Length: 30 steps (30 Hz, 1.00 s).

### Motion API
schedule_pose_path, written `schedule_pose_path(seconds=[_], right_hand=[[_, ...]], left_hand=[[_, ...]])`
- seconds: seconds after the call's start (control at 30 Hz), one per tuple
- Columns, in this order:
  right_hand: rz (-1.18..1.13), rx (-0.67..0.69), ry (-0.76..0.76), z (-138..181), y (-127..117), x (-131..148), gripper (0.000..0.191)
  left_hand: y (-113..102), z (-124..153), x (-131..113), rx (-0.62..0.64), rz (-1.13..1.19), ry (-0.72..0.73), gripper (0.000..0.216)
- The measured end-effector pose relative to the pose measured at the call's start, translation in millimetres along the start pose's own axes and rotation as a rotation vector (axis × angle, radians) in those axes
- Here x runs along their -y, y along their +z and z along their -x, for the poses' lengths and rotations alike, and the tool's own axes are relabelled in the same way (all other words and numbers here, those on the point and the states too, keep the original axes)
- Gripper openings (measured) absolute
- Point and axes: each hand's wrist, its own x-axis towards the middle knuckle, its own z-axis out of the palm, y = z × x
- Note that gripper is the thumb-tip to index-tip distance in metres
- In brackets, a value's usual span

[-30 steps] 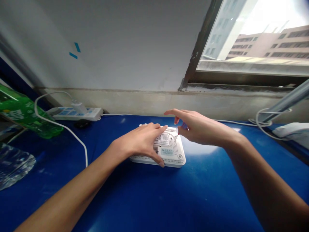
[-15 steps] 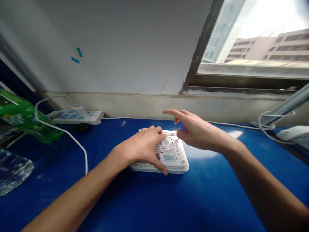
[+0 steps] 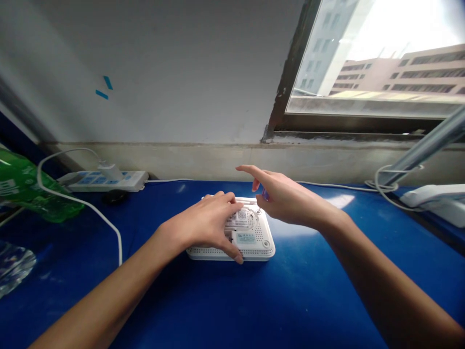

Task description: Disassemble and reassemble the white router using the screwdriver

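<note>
A white router lies on the blue table with its vented, labelled underside facing up. My left hand is spread across its left half, the thumb on the front edge and the fingers toward the back, gripping it. Over the router's back right corner is my right hand, its index finger stretched out to the left and the other fingers curled. A bit of a purple-blue handle, apparently a screwdriver, shows between those fingers. Most of this tool is hidden by the hand; its lower end seems to meet the corner hole.
At the left are a green bottle, a clear plastic bottle and a white power strip with a plug and cable. A small black object lies beside the strip. A metal pole and a white device are at the right.
The whole view has shifted a little, so things appear farther left. Both hands keep nearly the same pose on and over the router.
</note>
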Motion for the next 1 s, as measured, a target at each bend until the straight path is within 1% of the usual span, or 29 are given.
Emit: schedule_pose_path(seconds=[0.1,0.13,0.17,0.23,0.27,0.37,0.4,0.43,0.47,0.5,0.57,0.6,0.67,0.73,0.77,0.83,0.9,0.97,1.0], right_hand=[[0.058,0.032,0.128,-5.3,-0.9,3.1,0.037],[0.060,0.034,0.157,-7.0,-0.4,3.1,0.033],[0.053,0.033,0.168,-8.1,0.4,2.5,0.033],[0.025,0.020,0.135,-8.2,2.1,0.0,0.036],[0.010,0.011,0.101,-7.1,2.7,-1.4,0.043],[-0.038,-0.020,-0.007,-2.5,2.9,-3.1,0.076],[-0.050,-0.028,-0.032,-1.3,2.5,-2.5,0.082],[-0.053,-0.031,-0.043,-0.8,2.0,-1.4,0.085],[-0.043,-0.030,-0.036,-0.9,1.5,0.2,0.081],[-0.020,-0.027,-0.012,-1.7,1.2,1.9,0.072],[0.043,-0.023,0.079,-4.3,1.1,5.0,0.039],[0.066,-0.019,0.125,-5.7,1.3,6.0,0.029],[0.060,-0.014,0.177,-7.4,1.8,5.8,0.033],[0.008,0.000,0.147,-6.6,1.7,3.1,0.031],[-0.016,0.002,0.109,-5.3,1.3,1.3,0.040],[-0.040,0.003,0.014,-1.5,0.0,-1.9,0.067],[-0.044,0.007,-0.058,1.8,-0.9,-3.0,0.083],[-0.028,0.003,-0.076,2.2,-0.7,-1.4,0.087],[-0.009,-0.005,-0.066,1.1,0.0,0.0,0.084]], left_hand=[[0.1,0.0,0.1,0.000,-0.006,0.000,0.084],[0.1,0.1,0.2,0.002,-0.009,-0.001,0.084],[0.1,0.1,0.4,0.005,-0.009,-0.001,0.084],[0.1,0.0,0.9,0.005,-0.005,0.000,0.082],[0.2,-0.1,1.1,0.003,-0.003,0.001,0.081],[0.7,-0.6,1.5,0.002,-0.011,0.002,0.076],[0.8,-0.8,1.6,0.004,-0.015,0.003,0.075],[1.0,-0.9,1.7,0.005,-0.018,0.005,0.074],[1.1,-1.0,1.7,0.003,-0.020,0.007,0.075],[1.3,-1.1,1.8,0.000,-0.021,0.008,0.075],[1.4,-1.2,1.9,-0.001,-0.030,0.009,0.077],[1.4,-1.3,1.9,0.000,-0.034,0.009,0.078],[1.4,-1.3,1.7,0.007,-0.035,0.009,0.078],[1.2,-1.3,1.4,0.007,-0.024,0.006,0.078],[1.1,-1.2,1.3,0.008,-0.018,0.002,0.078],[1.1,-1.2,1.3,0.012,-0.012,-0.005,0.077],[1.3,-1.4,1.5,0.012,-0.011,-0.006,0.076],[1.7,-1.5,1.8,0.009,-0.013,-0.002,0.076],[1.9,-1.6,1.9,0.006,-0.016,-0.001,0.077]])
